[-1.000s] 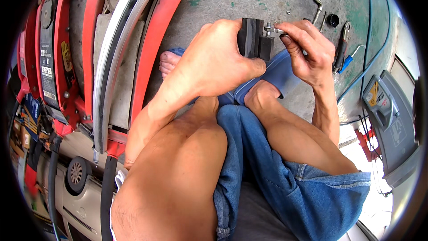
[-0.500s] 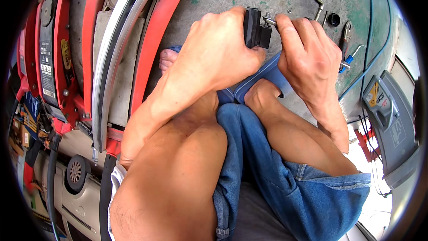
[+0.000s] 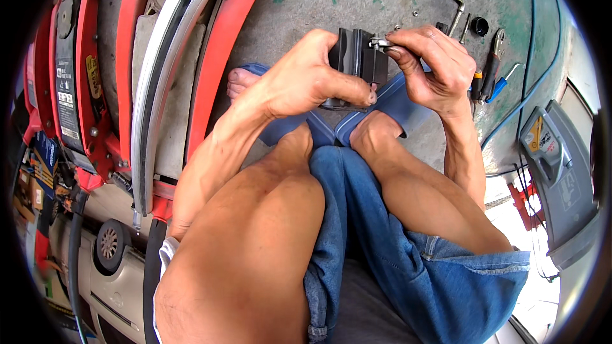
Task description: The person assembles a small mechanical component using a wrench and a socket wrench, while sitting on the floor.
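In front of my feet, my left hand (image 3: 312, 79) grips a black block-shaped part (image 3: 350, 54) with ridged sides. Its thumb lies along the near side, and the other fingers are mostly hidden behind the part. At the block's right end sticks out a small silver metal fitting (image 3: 378, 43). The thumb and forefinger of my right hand (image 3: 440, 67) pinch this fitting at its outer end. How the fitting is fixed to the block is too small to tell.
To the right lie an L-shaped socket wrench (image 3: 456, 13), a black round cap (image 3: 479, 27), pliers-like tool (image 3: 491, 67) and blue-handled screwdriver (image 3: 500, 86). A blue hose (image 3: 529, 83) runs past them. Red machine arms (image 3: 223, 57) stand left; a grey plastic case (image 3: 561, 178) is far right.
Both hands have come slightly nearer to me and left with the black part. The part has turned, showing more of its top. My right hand has rolled, exposing its thumb.
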`<act>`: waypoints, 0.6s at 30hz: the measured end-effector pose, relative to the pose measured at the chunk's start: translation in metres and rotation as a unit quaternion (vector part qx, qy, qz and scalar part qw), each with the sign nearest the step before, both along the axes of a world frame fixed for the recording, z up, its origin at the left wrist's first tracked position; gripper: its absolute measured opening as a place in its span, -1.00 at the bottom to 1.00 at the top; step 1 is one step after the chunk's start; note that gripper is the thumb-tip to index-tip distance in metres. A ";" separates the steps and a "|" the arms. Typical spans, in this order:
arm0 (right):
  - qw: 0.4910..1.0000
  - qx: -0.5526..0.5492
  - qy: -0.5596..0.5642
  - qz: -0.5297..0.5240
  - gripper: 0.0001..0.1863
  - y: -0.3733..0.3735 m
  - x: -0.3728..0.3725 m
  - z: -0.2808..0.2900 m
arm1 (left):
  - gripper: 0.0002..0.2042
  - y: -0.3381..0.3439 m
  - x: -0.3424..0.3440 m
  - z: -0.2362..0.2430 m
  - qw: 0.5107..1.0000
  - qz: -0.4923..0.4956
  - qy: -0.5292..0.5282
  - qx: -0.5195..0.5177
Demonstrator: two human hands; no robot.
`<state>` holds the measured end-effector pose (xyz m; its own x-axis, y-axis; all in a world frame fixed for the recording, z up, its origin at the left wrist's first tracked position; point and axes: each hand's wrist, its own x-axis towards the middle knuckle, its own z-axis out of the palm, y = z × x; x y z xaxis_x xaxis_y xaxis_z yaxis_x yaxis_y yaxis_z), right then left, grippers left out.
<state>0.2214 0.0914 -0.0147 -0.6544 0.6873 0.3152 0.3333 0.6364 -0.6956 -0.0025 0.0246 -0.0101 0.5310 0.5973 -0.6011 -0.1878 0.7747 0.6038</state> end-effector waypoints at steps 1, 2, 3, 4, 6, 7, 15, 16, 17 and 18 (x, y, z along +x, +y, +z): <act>1.000 -0.025 0.005 0.002 -0.81 -0.001 0.003 0.000 | -0.69 -0.005 0.003 -0.001 1.000 0.014 -0.011 -0.016; 1.000 -0.026 0.003 -0.001 -0.81 -0.002 0.004 0.001 | -0.69 -0.008 0.005 -0.002 1.000 0.012 -0.012 -0.017; 0.997 -0.074 -0.019 0.005 -0.82 -0.001 0.004 0.002 | -0.70 -0.011 0.006 -0.003 1.000 0.021 -0.003 -0.021; 0.992 -0.122 -0.042 0.012 -0.83 0.000 0.004 0.004 | -0.70 -0.013 0.007 -0.003 0.999 0.030 0.005 -0.025; 0.984 -0.161 -0.068 0.031 -0.81 0.003 0.008 0.013 | -0.71 -0.011 0.009 -0.002 0.999 0.011 0.032 -0.013; 0.983 -0.154 -0.089 0.047 -0.80 0.005 0.008 0.016 | -0.72 -0.010 0.010 -0.001 0.999 0.007 0.035 0.004; 0.976 -0.003 -0.218 0.021 -0.67 0.007 0.017 0.034 | -0.82 0.002 0.007 0.016 0.991 0.038 0.102 0.081; 0.975 -0.004 -0.219 0.021 -0.67 0.005 0.015 0.038 | -0.79 0.003 0.006 0.018 0.983 0.007 0.155 0.093; 0.966 0.019 -0.258 0.019 -0.65 0.001 0.010 0.043 | -0.74 0.003 0.006 0.019 0.972 -0.023 0.208 0.105; 0.954 0.043 -0.295 0.018 -0.63 -0.002 0.005 0.048 | -0.74 0.002 0.007 0.020 0.972 -0.023 0.208 0.105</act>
